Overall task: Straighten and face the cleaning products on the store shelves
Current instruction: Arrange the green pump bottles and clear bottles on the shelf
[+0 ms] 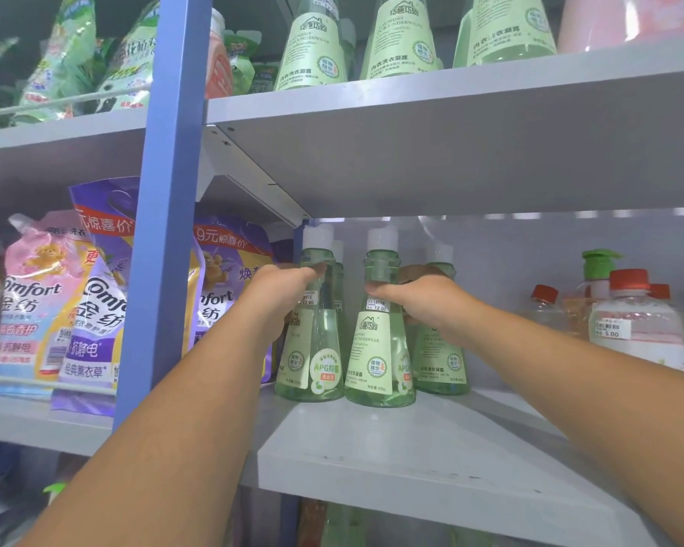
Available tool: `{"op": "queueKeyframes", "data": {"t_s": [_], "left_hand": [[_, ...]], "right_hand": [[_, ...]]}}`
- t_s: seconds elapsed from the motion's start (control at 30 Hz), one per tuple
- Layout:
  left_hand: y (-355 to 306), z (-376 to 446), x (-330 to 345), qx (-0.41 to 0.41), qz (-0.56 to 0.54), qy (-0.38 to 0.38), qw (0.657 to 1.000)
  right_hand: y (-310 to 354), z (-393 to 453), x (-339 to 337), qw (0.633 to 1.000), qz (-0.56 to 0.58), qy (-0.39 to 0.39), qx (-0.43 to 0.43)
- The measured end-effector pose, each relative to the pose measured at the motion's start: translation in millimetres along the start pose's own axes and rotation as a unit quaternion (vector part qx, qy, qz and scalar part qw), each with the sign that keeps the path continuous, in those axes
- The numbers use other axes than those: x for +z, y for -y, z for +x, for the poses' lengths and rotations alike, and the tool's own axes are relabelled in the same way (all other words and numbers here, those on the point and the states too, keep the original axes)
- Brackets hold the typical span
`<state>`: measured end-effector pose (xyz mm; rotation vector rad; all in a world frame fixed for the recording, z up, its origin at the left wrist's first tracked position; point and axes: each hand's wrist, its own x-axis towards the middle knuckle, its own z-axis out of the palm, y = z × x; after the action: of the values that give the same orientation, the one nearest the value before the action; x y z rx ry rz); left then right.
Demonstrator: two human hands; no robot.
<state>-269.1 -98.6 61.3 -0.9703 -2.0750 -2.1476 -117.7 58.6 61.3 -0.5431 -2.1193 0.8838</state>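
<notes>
- Two grey shelves fill your view: the upper shelf (451, 124) runs across the 12 o'clock half, and the lower shelf (411, 448) spreads from the centre toward 5 o'clock.
- Your blue upright (166, 191) stands at 10 o'clock, splitting this bay from the one holding purple and pink Comfort refill pouches (91, 309) at 9 o'clock.
- Along the upper shelf at 12 to 1 o'clock stand more green cone-shaped bottles (399, 41), labels facing you.
- At 3 o'clock on the lower shelf sits a clear red-capped bottle (632, 317) with a price sticker, other small bottles behind it.
- Your left hand (281, 298) grips the left green bottle (312, 349) just left of centre; the fingers curl round its narrow upper body, thumb side toward you, and the bottle stands upright on the lower shelf.
- Your right hand (427, 302) reaches in just right of centre, between the middle green bottle (378, 349) and the right green bottle (439, 361); its thumb tip touches the middle bottle's neck above the price tag, while the other fingers curl out of sight, so you cannot tell which bottle they hold.
- All three bottles stand close together, white caps up, the middle one's label facing you.
</notes>
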Motion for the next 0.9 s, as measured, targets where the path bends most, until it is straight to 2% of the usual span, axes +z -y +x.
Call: {"op": "queueKeyframes", "data": {"t_s": [0.13, 0.37, 0.57, 0.9], "left_hand": [[-2.7, -2.6, -0.1, 0.004, -0.007, 0.004, 1.0], [-0.6, -3.4, 0.9, 0.004, -0.024, 0.013, 1.0], [-2.1, -2.7, 2.8, 0.016, 0.0, 0.01, 1.0], [3.9, 5.0, 6.1, 0.044, -0.01, -0.001, 0.999]], "right_hand": [[-2.9, 0.9, -3.7, 1.0, -0.017, -0.014, -0.002], [-3.3, -0.5, -2.4, 1.0, -0.011, 0.012, 0.001], [-0.4, 2.8, -0.3, 0.998, -0.053, -0.019, 0.0], [-0.1, 2.4, 7.2, 1.0, -0.004, -0.028, -0.008]]}}
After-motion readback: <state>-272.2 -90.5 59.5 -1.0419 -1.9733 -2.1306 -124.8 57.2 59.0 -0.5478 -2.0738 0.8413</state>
